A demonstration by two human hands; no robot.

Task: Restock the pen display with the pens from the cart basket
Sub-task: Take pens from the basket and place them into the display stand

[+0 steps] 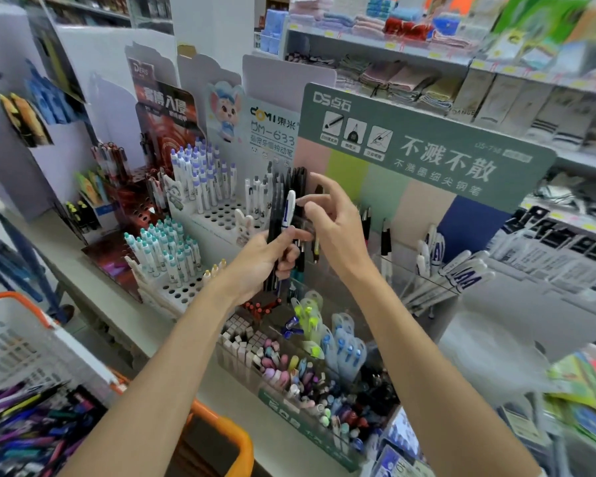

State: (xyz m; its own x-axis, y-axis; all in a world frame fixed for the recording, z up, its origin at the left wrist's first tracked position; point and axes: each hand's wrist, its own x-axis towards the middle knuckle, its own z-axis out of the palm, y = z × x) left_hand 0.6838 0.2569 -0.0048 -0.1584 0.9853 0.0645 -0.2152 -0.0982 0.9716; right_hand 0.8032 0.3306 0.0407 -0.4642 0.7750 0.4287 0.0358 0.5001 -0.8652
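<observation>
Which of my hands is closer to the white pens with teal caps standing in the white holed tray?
Left. The left hand, gripping a bunch of mostly black pens, is to the right of the teal-capped white pens; the right hand is farther right, beyond that bunch.

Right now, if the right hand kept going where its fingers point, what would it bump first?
Probably the bunch of pens held in the left hand; the fingers of the right hand aim leftward at it from close by. Depth is unclear from one view.
</observation>
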